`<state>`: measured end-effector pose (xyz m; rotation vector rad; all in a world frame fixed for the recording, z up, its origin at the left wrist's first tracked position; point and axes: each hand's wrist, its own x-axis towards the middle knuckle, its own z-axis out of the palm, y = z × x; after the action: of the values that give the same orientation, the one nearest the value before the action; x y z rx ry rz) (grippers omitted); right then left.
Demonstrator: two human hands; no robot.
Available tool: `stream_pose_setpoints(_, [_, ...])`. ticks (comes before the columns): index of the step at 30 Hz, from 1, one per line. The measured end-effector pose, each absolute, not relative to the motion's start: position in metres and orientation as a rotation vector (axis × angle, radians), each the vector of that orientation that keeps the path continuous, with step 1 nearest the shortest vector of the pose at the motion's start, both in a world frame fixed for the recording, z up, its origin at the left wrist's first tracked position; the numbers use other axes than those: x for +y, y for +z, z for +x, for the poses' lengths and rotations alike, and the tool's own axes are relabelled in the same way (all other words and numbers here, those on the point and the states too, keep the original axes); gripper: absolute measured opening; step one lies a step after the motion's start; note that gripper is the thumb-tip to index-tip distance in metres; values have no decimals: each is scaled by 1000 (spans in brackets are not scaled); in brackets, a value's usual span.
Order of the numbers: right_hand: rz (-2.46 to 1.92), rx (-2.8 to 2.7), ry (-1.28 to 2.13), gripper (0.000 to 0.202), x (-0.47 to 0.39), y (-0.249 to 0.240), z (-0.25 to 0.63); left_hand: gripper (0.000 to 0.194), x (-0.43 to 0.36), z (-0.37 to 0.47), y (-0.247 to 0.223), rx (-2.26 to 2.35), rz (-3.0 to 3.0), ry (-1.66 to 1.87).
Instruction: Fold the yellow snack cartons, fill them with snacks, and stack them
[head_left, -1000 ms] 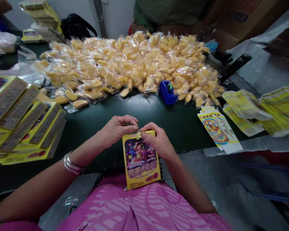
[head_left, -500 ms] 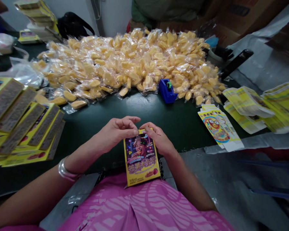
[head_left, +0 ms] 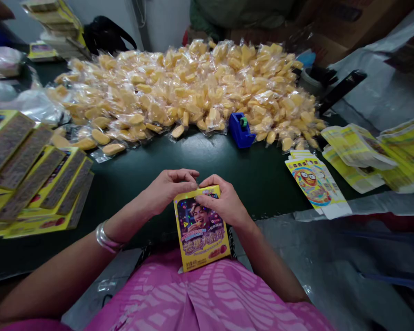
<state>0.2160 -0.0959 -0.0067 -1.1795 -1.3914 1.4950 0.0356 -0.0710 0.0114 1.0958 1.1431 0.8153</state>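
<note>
A yellow printed box [head_left: 203,234] stands upright against my lap at the table edge, its picture side towards me. My right hand [head_left: 227,202] grips its top right part, thumb across the front and fingers behind. At the box's top left corner is my left hand [head_left: 169,188], its thumb and fingers pinched together; whether they hold the box's top edge or something small is hidden. Beyond the hands lies a big heap of wrapped yellow pieces [head_left: 179,87], with a blue tape dispenser [head_left: 241,131] at its near edge.
Filled yellow boxes [head_left: 37,184] are stacked at the left. Flat printed cartons [head_left: 313,184] lie at the right, beside more folded yellow cartons [head_left: 403,151]. A black bar [head_left: 343,92] sticks out at the back right. Clear plastic bags [head_left: 37,105] lie at the back left.
My right thumb has moved left and down across the box front. The box has tilted slightly, its top shifting left. My left hand has stayed by the top left corner.
</note>
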Motion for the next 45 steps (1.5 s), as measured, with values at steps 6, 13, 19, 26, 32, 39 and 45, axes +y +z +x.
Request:
stream_pose_setpoints(6, [-1189, -1554, 1159, 26, -107, 7, 216, 21, -78, 40, 23, 1041, 935, 785])
stream_pose_setpoints(13, [-1162, -1719, 805, 35, -129, 15, 216, 17, -87, 31, 36, 963, 1159, 726])
stream_pose_setpoints(19, [-1045, -1830, 716, 39, -140, 11, 217, 18, -86, 24, 26, 1065, 1172, 722])
stream_pose_setpoints(26, [-1104, -1809, 713, 36, -139, 9, 214, 21, -94, 24, 37, 1090, 1439, 622])
stream_pose_setpoints(32, [-995, -1882, 737, 41, -137, 1, 214, 36, -85, 33, 31, 939, 1198, 378])
stream_pose_setpoints(39, [-1117, -1553, 1093, 30, -117, -9, 216, 39, -62, 13, 19, 1154, 1209, 670])
stream_pose_setpoints(45, [-1065, -1227, 1316, 27, -98, -19, 211, 52, -94, 12, -4, 1141, 1116, 769])
